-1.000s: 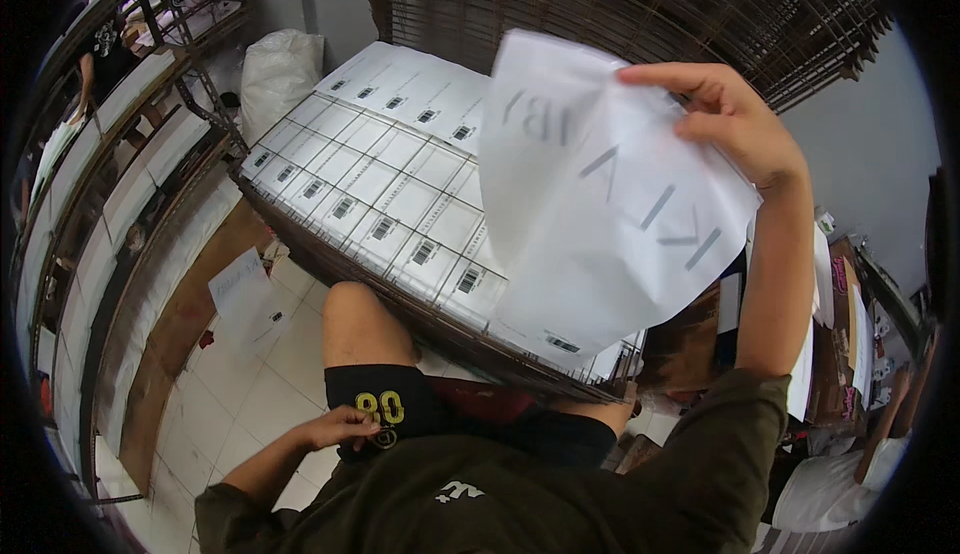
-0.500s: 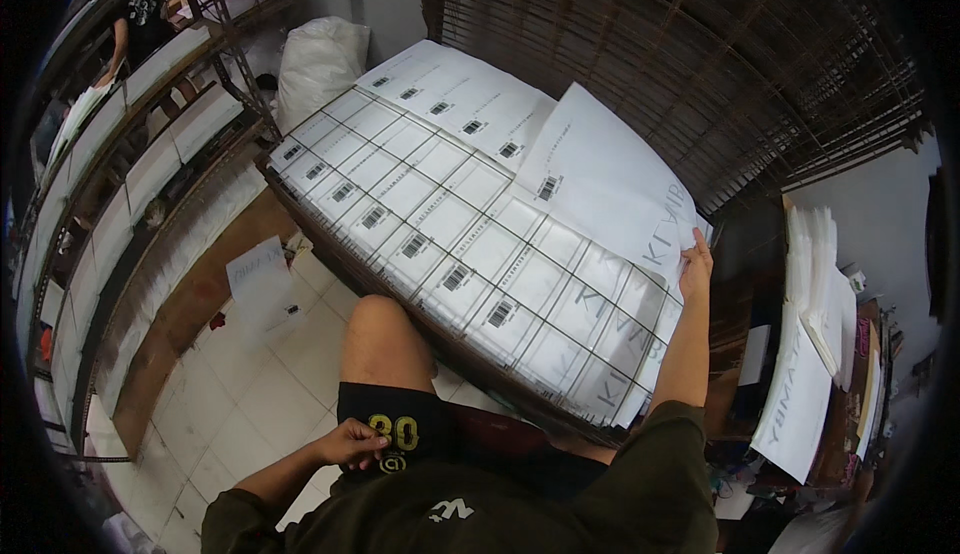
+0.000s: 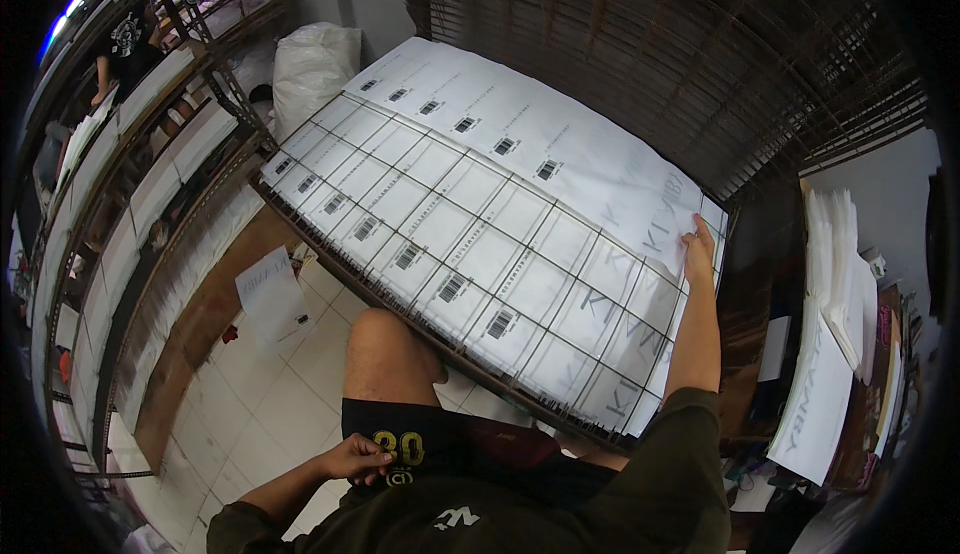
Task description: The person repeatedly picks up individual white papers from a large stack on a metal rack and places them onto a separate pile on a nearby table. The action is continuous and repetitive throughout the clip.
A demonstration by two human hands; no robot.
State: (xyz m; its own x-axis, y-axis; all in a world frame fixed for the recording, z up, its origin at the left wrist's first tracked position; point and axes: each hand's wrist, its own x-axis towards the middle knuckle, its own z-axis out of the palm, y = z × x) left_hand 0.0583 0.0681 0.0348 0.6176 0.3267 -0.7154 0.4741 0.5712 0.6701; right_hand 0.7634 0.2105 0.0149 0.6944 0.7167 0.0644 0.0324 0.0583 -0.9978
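Sheet (image 3: 615, 176): flat, right of centre.
Right hand (image 3: 700, 247): on its edge, grip I can't tell.
Left hand (image 3: 357, 458): curled closed, lower left.

Ctr frame, a wire rack (image 3: 440, 349) is running from upper L down to lower R. Its top mesh is carrying a row of overlapping white sheets (image 3: 500, 124) along the upper side; more sheets (image 3: 410, 216) are showing thru the mesh, lying below it. Far L, shelves (image 3: 205, 319) are holding white stacks (image 3: 200, 142) on several tiers. Lower L, the tiled flr (image 3: 265, 404) is bearing a small red scrap (image 3: 230, 334).
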